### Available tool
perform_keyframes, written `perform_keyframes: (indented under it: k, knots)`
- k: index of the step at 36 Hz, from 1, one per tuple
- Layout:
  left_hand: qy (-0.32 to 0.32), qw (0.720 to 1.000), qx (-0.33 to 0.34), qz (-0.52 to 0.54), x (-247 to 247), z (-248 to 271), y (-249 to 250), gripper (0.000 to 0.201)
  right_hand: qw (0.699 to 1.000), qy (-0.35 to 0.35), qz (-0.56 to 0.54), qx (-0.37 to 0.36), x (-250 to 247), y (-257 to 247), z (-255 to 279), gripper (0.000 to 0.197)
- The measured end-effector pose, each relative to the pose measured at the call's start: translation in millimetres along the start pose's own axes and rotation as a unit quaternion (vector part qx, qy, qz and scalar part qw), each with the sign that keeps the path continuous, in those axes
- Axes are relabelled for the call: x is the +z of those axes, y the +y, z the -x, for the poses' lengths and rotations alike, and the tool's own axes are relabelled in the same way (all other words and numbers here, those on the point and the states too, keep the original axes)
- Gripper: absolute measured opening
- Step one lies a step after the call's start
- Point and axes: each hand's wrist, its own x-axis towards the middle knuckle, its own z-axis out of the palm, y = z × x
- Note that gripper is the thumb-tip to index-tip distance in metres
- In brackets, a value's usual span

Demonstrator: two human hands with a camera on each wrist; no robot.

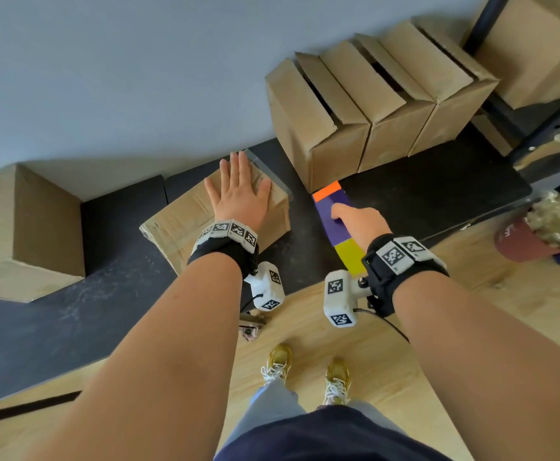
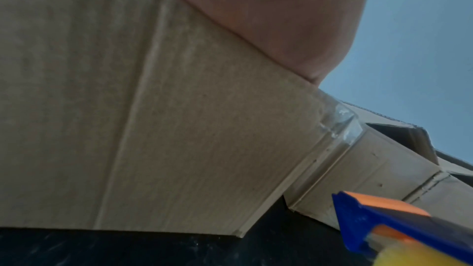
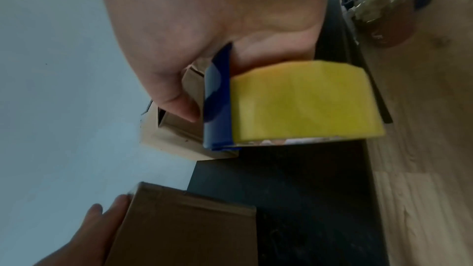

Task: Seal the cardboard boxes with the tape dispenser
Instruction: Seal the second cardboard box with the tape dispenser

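Observation:
A small cardboard box (image 1: 185, 217) lies tilted on the black bench, with clear tape over its far right corner (image 2: 337, 120). My left hand (image 1: 238, 194) lies flat on its top, fingers spread and straight; in the right wrist view its fingertips (image 3: 110, 207) reach the box's (image 3: 184, 230) far edge. My right hand (image 1: 358, 221) grips the blue tape dispenser (image 1: 335, 221) with orange tip and yellow tape roll (image 3: 304, 102), just right of the box and above the bench. The dispenser's orange tip (image 2: 384, 203) points at the row of open boxes (image 1: 371, 104).
Three open-topped boxes stand against the grey wall at the back right. A larger closed box (image 1: 29, 227) sits at far left on the bench (image 1: 421, 194). A metal shelf frame (image 1: 538, 128) and a potted plant (image 1: 551, 227) stand to the right, on the wooden floor (image 1: 321, 334).

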Motion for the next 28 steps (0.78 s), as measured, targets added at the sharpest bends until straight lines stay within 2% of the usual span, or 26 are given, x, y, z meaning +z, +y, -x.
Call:
perform_keyframes:
  k: [4,10,15,17,19,22,23,26,28]
  knots:
    - [-0.021,1.000,0.006,-0.018,-1.0,-5.0,-0.9,0.062,0.995,0.002,0.102,-0.023,12.1,-6.0,-13.5,0.029]
    - [-0.020,0.999,0.004,-0.030,1.1,-5.7,0.0,0.062,0.963,0.006,0.257,-0.081,31.3,3.7,-40.3,0.063]
    - [0.010,0.999,0.009,-0.029,4.6,-3.3,-0.7,0.063,0.959,0.019,0.270,-0.080,45.7,6.5,-49.7,0.087]
    - [0.022,0.999,0.014,-0.026,4.9,-1.9,-1.4,0.066,0.968,0.001,0.248,-0.033,49.5,4.1,-50.3,0.075]
    - [0.044,0.999,0.013,-0.007,4.2,0.0,-1.9,0.071,0.964,-0.016,0.262,-0.026,53.1,5.1,-49.8,0.066]
    - [0.081,0.996,0.006,0.028,2.9,3.5,-1.6,0.073,0.961,-0.035,0.250,-0.115,53.8,10.4,-52.3,0.085]
    - [0.095,0.995,0.006,0.038,2.4,4.7,-1.6,0.071,0.960,-0.039,0.251,-0.120,52.0,10.5,-51.7,0.085]
    - [0.145,0.988,0.023,0.051,-0.3,10.4,0.0,0.057,0.956,-0.048,0.269,-0.105,45.1,5.5,-46.9,0.065]
    - [0.157,0.986,0.038,0.045,-3.6,15.1,2.7,0.056,0.962,-0.039,0.257,-0.087,39.2,-1.3,-44.2,0.049]
